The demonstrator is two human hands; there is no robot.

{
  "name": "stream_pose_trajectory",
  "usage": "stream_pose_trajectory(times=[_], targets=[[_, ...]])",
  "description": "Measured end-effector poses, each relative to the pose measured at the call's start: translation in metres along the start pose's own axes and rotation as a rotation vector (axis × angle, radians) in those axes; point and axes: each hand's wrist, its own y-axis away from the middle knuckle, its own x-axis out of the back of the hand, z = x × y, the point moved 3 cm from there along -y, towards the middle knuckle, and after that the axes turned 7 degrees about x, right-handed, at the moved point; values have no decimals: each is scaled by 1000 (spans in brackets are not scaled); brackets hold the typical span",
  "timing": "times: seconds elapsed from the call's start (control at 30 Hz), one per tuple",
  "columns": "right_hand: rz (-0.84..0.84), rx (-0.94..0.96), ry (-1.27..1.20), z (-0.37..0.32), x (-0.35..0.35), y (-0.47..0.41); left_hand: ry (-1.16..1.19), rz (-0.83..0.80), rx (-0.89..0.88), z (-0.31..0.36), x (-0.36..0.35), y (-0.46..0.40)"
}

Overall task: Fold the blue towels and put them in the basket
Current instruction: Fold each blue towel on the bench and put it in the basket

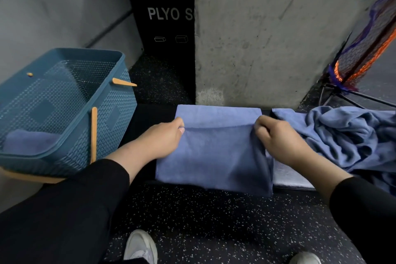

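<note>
Both hands pinch the towel (pixel 214 152), left hand (pixel 165 137) and right hand (pixel 278 137) at opposite corners, probably squaring the fold. The basket (pixel 64 100) waits left, within reach.

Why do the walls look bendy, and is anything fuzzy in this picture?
Head view: the wide lens bows straight lines, so the basket and the pillar lean outward near the edges. The towel is a little fuzzy along its lower right edge by the right hand, likely from motion. Light is soft and even, with no glare; the left hand looks sharp.

Concrete pillar (pixel 278 34), perhaps netting (pixel 364 49) beside.
</note>
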Motion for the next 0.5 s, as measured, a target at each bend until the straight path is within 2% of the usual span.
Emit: stream_pose_trajectory(times=[0.17,0.33,0.4,0.5], targets=[[54,-109,-22,10,0,-35,-13,56,48,2,4,-27],[42,-135,31,39,-19,-61,35,420,65,18,19,-45],[47,-135,47,47,-25,-66,87,513,53,20,20,-56],[37,-142,124,60,-34,-69,187,465,41,16,8,-75]])
